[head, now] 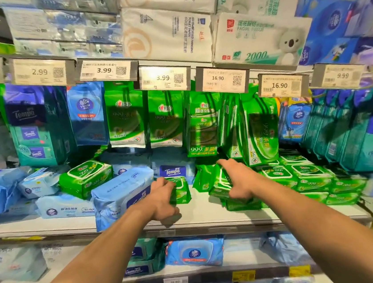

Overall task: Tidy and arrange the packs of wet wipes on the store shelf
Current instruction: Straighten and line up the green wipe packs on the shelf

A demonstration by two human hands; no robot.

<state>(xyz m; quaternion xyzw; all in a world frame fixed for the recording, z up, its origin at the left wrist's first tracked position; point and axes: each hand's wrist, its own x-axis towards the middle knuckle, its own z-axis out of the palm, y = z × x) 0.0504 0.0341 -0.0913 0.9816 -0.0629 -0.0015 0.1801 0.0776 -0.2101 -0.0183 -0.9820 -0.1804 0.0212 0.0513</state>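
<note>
My left hand [163, 198] grips a small green wet-wipe pack [181, 189] that stands on the white shelf [202, 211] near its middle. My right hand [238, 179] holds a bundle of green wet-wipe packs [220, 184] lying just right of it, the index finger stretched toward the back. More green packs [310, 178] are stacked in rows to the right. A green pack [86, 176] lies tilted on the blue packs at the left. Green hanging packs [202, 125] dangle above both hands.
A big blue Tempo pack [119, 193] lies slanted just left of my left hand. Blue packs [0, 188] fill the shelf's left end, teal packs [354, 131] the right. Price tags [164, 78] line the rail above. A lower shelf [193, 254] holds more blue packs.
</note>
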